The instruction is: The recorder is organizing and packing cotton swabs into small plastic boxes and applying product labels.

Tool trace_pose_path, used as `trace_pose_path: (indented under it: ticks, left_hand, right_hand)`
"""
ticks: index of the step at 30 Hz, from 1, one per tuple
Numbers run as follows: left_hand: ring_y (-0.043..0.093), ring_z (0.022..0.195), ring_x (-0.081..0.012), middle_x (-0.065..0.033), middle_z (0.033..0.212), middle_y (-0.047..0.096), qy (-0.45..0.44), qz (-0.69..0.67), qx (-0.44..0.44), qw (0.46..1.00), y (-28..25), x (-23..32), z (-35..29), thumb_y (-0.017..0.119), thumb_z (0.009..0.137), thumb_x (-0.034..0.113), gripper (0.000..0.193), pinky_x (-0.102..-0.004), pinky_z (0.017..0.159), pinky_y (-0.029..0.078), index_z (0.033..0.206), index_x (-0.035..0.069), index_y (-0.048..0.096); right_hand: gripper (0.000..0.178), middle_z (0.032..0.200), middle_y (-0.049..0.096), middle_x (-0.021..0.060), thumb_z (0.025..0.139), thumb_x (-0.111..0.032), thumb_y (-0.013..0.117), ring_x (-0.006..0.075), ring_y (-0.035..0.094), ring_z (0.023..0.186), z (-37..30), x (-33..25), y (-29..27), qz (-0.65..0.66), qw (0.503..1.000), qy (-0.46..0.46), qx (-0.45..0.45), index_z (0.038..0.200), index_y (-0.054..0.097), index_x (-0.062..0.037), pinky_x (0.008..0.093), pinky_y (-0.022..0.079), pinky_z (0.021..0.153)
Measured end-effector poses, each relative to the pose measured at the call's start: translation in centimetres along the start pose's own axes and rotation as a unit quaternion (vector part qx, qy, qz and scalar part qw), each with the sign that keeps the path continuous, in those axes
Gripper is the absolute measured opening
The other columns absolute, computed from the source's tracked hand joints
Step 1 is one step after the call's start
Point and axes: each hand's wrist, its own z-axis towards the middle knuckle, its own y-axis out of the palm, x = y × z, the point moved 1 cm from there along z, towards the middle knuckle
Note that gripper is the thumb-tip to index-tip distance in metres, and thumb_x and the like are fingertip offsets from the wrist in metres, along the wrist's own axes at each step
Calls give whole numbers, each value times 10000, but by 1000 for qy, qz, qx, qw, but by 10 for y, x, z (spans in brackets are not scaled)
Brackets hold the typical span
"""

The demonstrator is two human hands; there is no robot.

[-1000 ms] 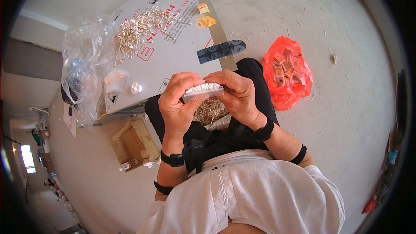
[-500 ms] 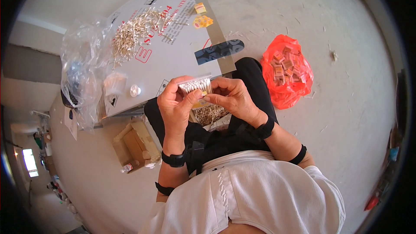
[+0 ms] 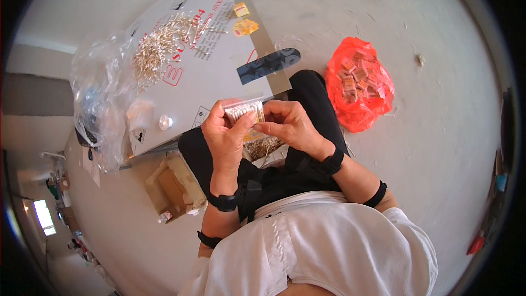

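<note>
Between my two hands, above my lap, is a small clear bag of cotton swabs (image 3: 241,111), their white tips side by side. My left hand (image 3: 223,130) grips its left side, thumb across the front. With bent fingers and thumb, my right hand (image 3: 294,126) pinches its right edge. A yellow patch shows low on the bag. Below it, partly hidden by my hands, a container of loose swabs (image 3: 263,147) sits between my legs. On the table (image 3: 219,85) lies a big pile of loose swabs (image 3: 159,49).
A red plastic bag (image 3: 335,90) with several small packs lies on the floor at right. Clear plastic bags (image 3: 96,93) hang at the table's left. A white round tub (image 3: 165,122), yellow cards (image 3: 245,27) and a dark patterned strip (image 3: 268,66) rest on the table. An open cardboard box (image 3: 174,186) stands below.
The view has shifted slightly, so the table and red bag appear a little further left. Both hands keep their hold on the bag of swabs, with hardly any change.
</note>
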Motion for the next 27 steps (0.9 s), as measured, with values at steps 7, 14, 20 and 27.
trace_pose_path:
  ticks: [7,14,20,27]
  left_hand:
    - [598,824,-114,-63,935,646,-40,18,24,999,-2,-18,6,639,906,118,261,-242,753,481,1117,-26,580]
    - [611,747,-127,-90,883,666,-105,83,-52,990,-22,-37,8,603,933,118,201,-240,686,491,1071,-28,600]
    - [617,734,-127,-87,870,670,-134,83,-93,983,-10,-43,11,603,929,104,174,-237,677,492,1038,-31,612]
    - [610,697,-113,-62,787,657,-123,93,-65,986,-18,-36,6,615,917,102,126,-228,644,479,922,-22,634]
  right_hand:
    - [89,733,608,-26,861,-88,691,23,529,657,1,24,-30,70,996,51,23,828,651,-16,186,409,578]
    - [147,635,533,-1,861,-135,669,67,462,515,-27,55,-116,247,895,134,347,754,600,-61,213,334,437]
    - [102,821,648,72,927,-96,558,97,569,619,-39,77,-191,337,774,139,519,941,580,2,188,455,510]
    - [105,797,658,89,872,-38,591,111,553,587,-28,60,-144,241,857,108,442,962,620,7,230,437,481]
